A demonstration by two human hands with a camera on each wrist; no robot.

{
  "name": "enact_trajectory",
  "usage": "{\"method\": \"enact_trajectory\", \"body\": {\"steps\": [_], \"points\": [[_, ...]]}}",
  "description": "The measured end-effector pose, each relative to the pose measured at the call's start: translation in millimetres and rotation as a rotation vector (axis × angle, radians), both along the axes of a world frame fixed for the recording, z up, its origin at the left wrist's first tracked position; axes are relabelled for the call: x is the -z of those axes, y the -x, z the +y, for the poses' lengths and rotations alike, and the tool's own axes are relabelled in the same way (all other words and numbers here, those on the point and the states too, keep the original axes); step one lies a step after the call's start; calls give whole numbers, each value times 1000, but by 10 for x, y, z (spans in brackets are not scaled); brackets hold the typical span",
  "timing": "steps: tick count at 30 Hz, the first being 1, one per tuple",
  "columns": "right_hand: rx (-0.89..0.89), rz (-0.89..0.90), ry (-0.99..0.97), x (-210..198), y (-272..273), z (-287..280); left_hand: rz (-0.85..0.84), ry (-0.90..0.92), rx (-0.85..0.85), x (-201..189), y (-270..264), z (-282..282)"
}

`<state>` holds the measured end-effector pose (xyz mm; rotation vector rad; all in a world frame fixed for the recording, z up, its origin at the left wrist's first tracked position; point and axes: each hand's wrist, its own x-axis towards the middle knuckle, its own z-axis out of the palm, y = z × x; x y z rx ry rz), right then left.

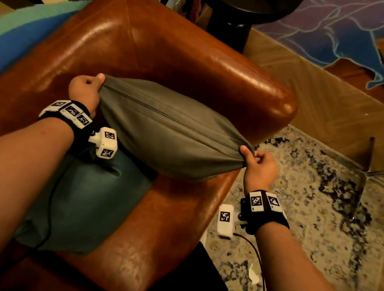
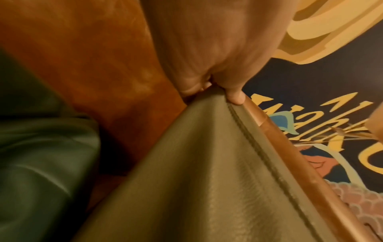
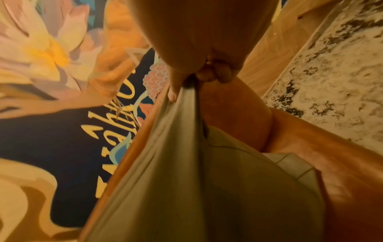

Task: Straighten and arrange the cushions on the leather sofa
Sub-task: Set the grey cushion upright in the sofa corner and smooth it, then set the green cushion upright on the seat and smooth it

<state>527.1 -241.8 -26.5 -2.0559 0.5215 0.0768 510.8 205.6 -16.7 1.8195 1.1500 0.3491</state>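
Observation:
A grey-olive cushion (image 1: 169, 128) with a zip seam along its top hangs over the seat of the brown leather sofa (image 1: 149, 46). My left hand (image 1: 85, 89) pinches its far left corner, thumb on top. My right hand (image 1: 259, 162) pinches the opposite near-right corner, past the sofa's front edge. The left wrist view has the same cushion (image 2: 207, 188) stretching away from my left hand (image 2: 217, 91), and in the right wrist view the fabric (image 3: 186, 163) bunches under my right hand (image 3: 186, 83). A dark green cushion (image 1: 80, 202) lies flat on the seat under my left forearm.
The sofa's armrest (image 1: 252, 80) curves behind the held cushion. A patterned rug (image 1: 310, 205) and wood floor (image 1: 309, 98) lie to the right. A dark round table leg (image 1: 236, 31) stands behind the sofa, and metal chair legs (image 1: 371, 169) stand on the rug.

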Motion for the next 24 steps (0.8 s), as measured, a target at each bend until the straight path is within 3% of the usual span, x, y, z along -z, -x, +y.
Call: {"method": "enact_trajectory", "body": {"steps": [3, 6, 9, 11, 12, 15, 18, 20, 24], "points": [[-27, 30, 153, -6, -43, 138, 34, -66, 47, -11, 66, -42], [-102, 94, 583, -67, -47, 400, 234, -363, 195, -202, 114, -216], [-474, -150, 828, -104, 138, 1013, 171, -654, 726, -399, 127, -850], [-738, -233, 825, -51, 303, 1472, 222, -794, 1094, -307, 202, -1344], [-840, -233, 814, 12, 358, 1625, 297, -832, 1198, -211, 255, -1482], [-1071, -135, 841, 221, 347, 1610, 564, -766, 1159, 126, 451, -1307], [-1137, -90, 914, 317, 239, 1338, 708, -723, 1012, 202, 605, -857], [-1078, 21, 907, 252, 169, 1252, 781, -655, 963, 75, 710, -569], [-881, 221, 712, -80, 107, 1354, 951, -708, 1002, -279, 1254, -98]]}}
